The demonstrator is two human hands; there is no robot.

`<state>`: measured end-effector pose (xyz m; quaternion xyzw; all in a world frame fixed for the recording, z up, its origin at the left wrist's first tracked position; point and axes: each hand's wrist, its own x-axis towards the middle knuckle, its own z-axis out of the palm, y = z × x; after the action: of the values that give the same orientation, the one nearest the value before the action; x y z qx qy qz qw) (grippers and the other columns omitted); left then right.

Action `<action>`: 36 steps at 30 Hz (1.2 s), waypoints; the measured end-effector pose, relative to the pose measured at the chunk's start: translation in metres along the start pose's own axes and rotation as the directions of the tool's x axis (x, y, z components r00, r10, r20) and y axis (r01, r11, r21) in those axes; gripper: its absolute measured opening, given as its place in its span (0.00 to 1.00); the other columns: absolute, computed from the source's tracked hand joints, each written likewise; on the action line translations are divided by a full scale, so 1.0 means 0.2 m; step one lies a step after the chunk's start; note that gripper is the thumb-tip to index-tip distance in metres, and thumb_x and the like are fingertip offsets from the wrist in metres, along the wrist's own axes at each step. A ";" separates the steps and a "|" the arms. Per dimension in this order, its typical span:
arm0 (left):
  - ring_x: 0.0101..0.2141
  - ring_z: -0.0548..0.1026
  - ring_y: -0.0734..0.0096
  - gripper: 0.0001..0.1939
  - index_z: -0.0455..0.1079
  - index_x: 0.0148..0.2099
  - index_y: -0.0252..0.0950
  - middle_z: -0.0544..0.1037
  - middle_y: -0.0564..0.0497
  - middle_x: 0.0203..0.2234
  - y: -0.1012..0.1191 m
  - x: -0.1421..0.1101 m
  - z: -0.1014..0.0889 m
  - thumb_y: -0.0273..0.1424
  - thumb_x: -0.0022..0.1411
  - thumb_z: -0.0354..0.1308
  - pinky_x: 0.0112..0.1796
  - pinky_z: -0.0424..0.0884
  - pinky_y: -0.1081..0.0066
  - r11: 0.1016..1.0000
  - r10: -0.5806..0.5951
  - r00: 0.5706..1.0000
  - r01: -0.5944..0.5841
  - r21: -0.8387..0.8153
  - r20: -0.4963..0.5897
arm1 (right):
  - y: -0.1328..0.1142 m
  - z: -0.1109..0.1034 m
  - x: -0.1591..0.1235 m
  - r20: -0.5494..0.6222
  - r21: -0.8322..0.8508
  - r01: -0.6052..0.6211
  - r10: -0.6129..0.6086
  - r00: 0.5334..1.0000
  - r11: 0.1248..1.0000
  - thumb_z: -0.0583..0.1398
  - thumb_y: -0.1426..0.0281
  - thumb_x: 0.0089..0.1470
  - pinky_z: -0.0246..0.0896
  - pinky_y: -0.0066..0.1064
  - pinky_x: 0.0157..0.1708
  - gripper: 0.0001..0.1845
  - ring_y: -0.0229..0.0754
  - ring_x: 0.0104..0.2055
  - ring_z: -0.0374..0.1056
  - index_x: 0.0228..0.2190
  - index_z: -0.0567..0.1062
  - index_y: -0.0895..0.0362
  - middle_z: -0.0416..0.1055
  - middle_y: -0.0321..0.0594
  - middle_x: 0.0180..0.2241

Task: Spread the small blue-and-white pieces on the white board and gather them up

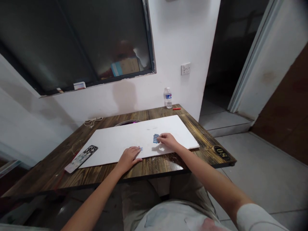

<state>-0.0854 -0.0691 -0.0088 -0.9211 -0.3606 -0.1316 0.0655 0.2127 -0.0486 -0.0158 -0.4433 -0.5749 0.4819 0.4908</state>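
Observation:
A large white board [113,141] lies on the dark wooden table. Just above its right half, my right hand [168,141] pinches a small flat piece with blue bars [156,138], and a shadow falls on the board beneath. My left hand [130,157] rests on the board's near edge with its fingers stretched out flat. By its fingertips lies a small blue-outlined piece [141,149], partly covered by the fingers. Both pieces are too small to tell their kind. A few thin dark marks [151,128] show on the board beyond my right hand.
On the left, a phone in a patterned case [81,158] lies across the board's edge. A water bottle [167,98] and a red pen-like stick [176,109] are at the back right. A white cable [92,121] lies at the back left. The table's right corner bears a number plate [221,152].

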 end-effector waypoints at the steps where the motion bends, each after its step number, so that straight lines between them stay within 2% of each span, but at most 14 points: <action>1: 0.51 0.73 0.56 0.20 0.71 0.55 0.39 0.77 0.42 0.51 0.00 -0.01 0.00 0.42 0.65 0.58 0.49 0.69 0.58 1.000 0.025 1.000 -0.024 0.013 -0.011 | 0.00 0.00 0.00 0.000 -0.007 0.000 0.000 1.000 1.000 0.64 0.56 0.43 0.56 0.30 0.26 0.16 0.38 0.23 0.63 0.23 0.76 0.58 0.68 0.35 0.18; 4: 0.41 0.76 0.61 0.12 0.74 0.48 0.38 0.81 0.45 0.41 0.02 -0.03 -0.01 0.37 0.68 0.54 0.39 0.70 0.63 0.989 0.124 0.990 -0.118 0.086 -0.069 | -0.01 0.00 -0.01 0.002 -0.023 -0.006 0.006 1.000 1.000 0.64 0.57 0.43 0.56 0.29 0.26 0.16 0.37 0.23 0.63 0.22 0.75 0.58 0.68 0.35 0.18; 6: 0.35 0.75 0.64 0.11 0.74 0.44 0.37 0.80 0.47 0.35 0.04 -0.04 -0.02 0.33 0.70 0.51 0.35 0.69 0.65 0.971 0.201 0.975 -0.184 0.155 -0.099 | -0.02 0.00 -0.01 0.003 -0.026 -0.008 0.008 1.000 1.000 0.64 0.57 0.43 0.56 0.29 0.27 0.16 0.37 0.23 0.62 0.22 0.75 0.58 0.68 0.34 0.18; 9: 0.33 0.73 0.65 0.12 0.73 0.42 0.36 0.78 0.48 0.30 0.07 -0.04 -0.06 0.27 0.71 0.48 0.34 0.68 0.67 0.932 0.311 0.945 -0.282 0.226 -0.102 | -0.02 0.00 -0.01 0.004 -0.018 -0.007 0.008 1.000 1.000 0.64 0.56 0.42 0.56 0.29 0.27 0.16 0.36 0.22 0.62 0.22 0.75 0.58 0.68 0.34 0.18; 12: 0.32 0.73 0.66 0.12 0.73 0.43 0.35 0.77 0.48 0.29 0.09 -0.02 -0.11 0.25 0.71 0.47 0.35 0.69 0.66 0.911 0.372 0.923 -0.344 0.228 -0.093 | -0.02 0.00 -0.01 0.006 -0.005 -0.003 0.003 1.000 1.000 0.64 0.56 0.42 0.56 0.30 0.26 0.17 0.37 0.22 0.62 0.22 0.75 0.58 0.67 0.34 0.17; 17: 0.38 0.74 0.65 0.11 0.74 0.42 0.37 0.78 0.46 0.34 0.14 0.06 -0.18 0.25 0.70 0.49 0.40 0.70 0.64 0.931 0.359 0.922 -0.342 0.131 -0.146 | -0.02 0.00 -0.01 0.018 0.000 0.001 -0.001 1.000 1.000 0.65 0.56 0.42 0.56 0.30 0.27 0.17 0.37 0.23 0.62 0.21 0.75 0.58 0.68 0.34 0.18; 21: 0.44 0.73 0.65 0.12 0.75 0.40 0.40 0.79 0.48 0.38 0.20 0.15 -0.20 0.27 0.70 0.50 0.46 0.68 0.62 0.945 0.326 0.919 -0.315 0.084 -0.221 | -0.04 0.01 -0.01 0.042 0.008 0.008 -0.008 0.999 1.000 0.65 0.57 0.42 0.56 0.29 0.27 0.16 0.36 0.22 0.61 0.21 0.75 0.58 0.68 0.34 0.18; 25: 0.43 0.74 0.66 0.12 0.77 0.41 0.44 0.79 0.49 0.36 0.23 0.24 -0.18 0.30 0.70 0.51 0.48 0.68 0.61 0.964 0.262 0.919 -0.261 0.043 -0.294 | -0.06 0.01 -0.02 0.104 0.024 0.011 -0.014 0.995 1.000 0.67 0.57 0.40 0.58 0.29 0.29 0.16 0.36 0.23 0.63 0.21 0.76 0.58 0.70 0.35 0.19; 29: 0.43 0.75 0.67 0.13 0.77 0.43 0.44 0.79 0.49 0.37 0.23 0.33 -0.15 0.30 0.70 0.50 0.47 0.70 0.62 0.953 0.294 0.906 -0.304 0.016 -0.304 | -0.06 0.01 -0.02 0.178 0.090 0.012 -0.028 0.984 0.996 0.68 0.55 0.40 0.57 0.29 0.30 0.18 0.36 0.24 0.64 0.22 0.76 0.58 0.71 0.34 0.20; 32: 0.43 0.75 0.66 0.14 0.77 0.41 0.43 0.80 0.49 0.38 0.21 0.38 -0.12 0.29 0.70 0.49 0.46 0.71 0.63 0.947 0.311 0.898 -0.322 0.018 -0.311 | -0.05 0.01 -0.02 0.191 0.115 0.019 -0.041 0.981 0.993 0.68 0.54 0.40 0.56 0.28 0.30 0.19 0.36 0.24 0.63 0.24 0.76 0.59 0.71 0.34 0.19; 36: 0.42 0.75 0.66 0.15 0.78 0.41 0.42 0.78 0.47 0.39 0.19 0.41 -0.08 0.29 0.70 0.49 0.44 0.72 0.63 0.967 0.236 0.913 -0.256 -0.017 -0.332 | -0.04 0.01 -0.01 0.178 0.101 0.043 -0.061 0.982 0.994 0.67 0.55 0.42 0.55 0.28 0.29 0.18 0.35 0.24 0.63 0.24 0.76 0.58 0.70 0.33 0.19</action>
<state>-0.0050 -0.0469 0.0292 -0.9259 -0.2219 -0.2842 0.1128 0.2111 -0.0515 -0.0080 -0.3582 -0.6045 0.5344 0.4697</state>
